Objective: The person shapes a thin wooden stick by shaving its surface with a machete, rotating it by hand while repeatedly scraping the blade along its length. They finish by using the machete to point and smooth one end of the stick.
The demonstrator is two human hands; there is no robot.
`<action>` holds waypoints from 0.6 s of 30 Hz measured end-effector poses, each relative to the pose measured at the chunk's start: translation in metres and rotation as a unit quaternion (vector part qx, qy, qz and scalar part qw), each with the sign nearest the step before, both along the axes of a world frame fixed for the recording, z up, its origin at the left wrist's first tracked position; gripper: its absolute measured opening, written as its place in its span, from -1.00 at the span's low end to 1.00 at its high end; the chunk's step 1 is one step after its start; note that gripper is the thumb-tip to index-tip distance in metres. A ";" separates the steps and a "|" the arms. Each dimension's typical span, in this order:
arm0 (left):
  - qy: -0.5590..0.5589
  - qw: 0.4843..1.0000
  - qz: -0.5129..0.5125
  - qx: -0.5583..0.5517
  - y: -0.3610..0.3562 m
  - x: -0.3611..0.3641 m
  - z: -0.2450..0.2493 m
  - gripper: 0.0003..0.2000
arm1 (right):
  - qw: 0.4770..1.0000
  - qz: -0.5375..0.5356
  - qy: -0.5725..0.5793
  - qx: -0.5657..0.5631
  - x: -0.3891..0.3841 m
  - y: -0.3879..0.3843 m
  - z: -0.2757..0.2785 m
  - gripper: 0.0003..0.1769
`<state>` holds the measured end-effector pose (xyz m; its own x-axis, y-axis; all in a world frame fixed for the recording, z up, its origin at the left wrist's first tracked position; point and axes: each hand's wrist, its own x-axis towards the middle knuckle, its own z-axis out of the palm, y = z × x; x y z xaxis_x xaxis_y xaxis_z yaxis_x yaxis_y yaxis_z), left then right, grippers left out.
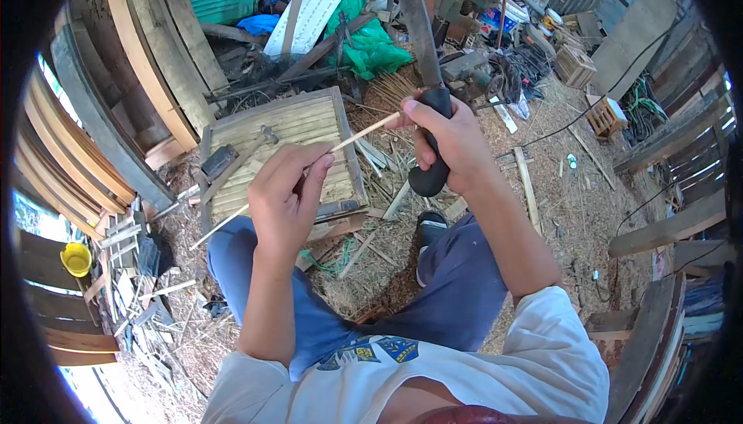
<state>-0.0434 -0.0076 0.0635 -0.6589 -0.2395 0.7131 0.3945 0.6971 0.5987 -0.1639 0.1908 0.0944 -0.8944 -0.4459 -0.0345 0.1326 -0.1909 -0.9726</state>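
My left hand (290,186) pinches a thin pale wooden stick (364,131) between thumb and fingers. The stick slants from the lower left, past my left hand, up to my right hand. My right hand (453,141) is wrapped round the black handle of a large machete (422,33), whose dark blade points up and away. The stick's upper end meets the fingers of my right hand beside the handle. Beyond my left hand lies a slatted wooden panel (267,126) with a hammer (268,135) and a dark block (220,162) on it.
Wood shavings and offcuts cover the floor (573,200). Green plastic (368,45) and mixed clutter lie ahead. Long boards (147,45) lean at the left, near a yellow bucket (77,259). A wooden crate (607,117) and a dark cable are to the right.
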 end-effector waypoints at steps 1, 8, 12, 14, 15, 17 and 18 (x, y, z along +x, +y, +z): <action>0.009 1.000 -0.001 0.002 0.001 0.001 0.005 -0.92 | 1.000 -0.001 -0.004 -0.003 -0.003 0.001 -0.002 -0.81; 0.065 0.982 -0.066 0.163 -0.005 0.000 0.057 -0.94 | 0.999 -0.010 -0.036 -0.008 -0.016 -0.002 -0.009 -0.82; 0.145 0.959 -0.133 0.203 -0.013 -0.012 0.102 -0.92 | 0.999 -0.002 -0.051 -0.012 -0.017 -0.001 -0.011 -0.82; 0.183 0.940 -0.184 0.221 -0.012 -0.022 0.119 -0.91 | 0.999 0.000 -0.051 -0.007 -0.017 0.000 -0.013 -0.82; 0.180 0.932 -0.212 0.231 -0.013 -0.023 0.123 -0.90 | 0.999 0.001 -0.053 -0.005 -0.017 0.000 -0.014 -0.83; 0.174 0.912 -0.270 0.254 -0.014 -0.027 0.128 -0.88 | 0.999 0.001 -0.054 0.002 -0.015 0.001 -0.014 -0.83; 0.163 0.913 -0.252 0.277 -0.008 -0.030 0.131 -0.83 | 0.999 0.003 -0.048 0.000 -0.014 0.002 -0.012 -0.84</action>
<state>-0.0729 -0.0154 0.1940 -0.5596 -0.3481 0.7521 0.8017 0.0028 0.5978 -0.1774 0.1928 0.0820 -0.8846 -0.4506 -0.1198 0.2258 -0.1892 -0.9556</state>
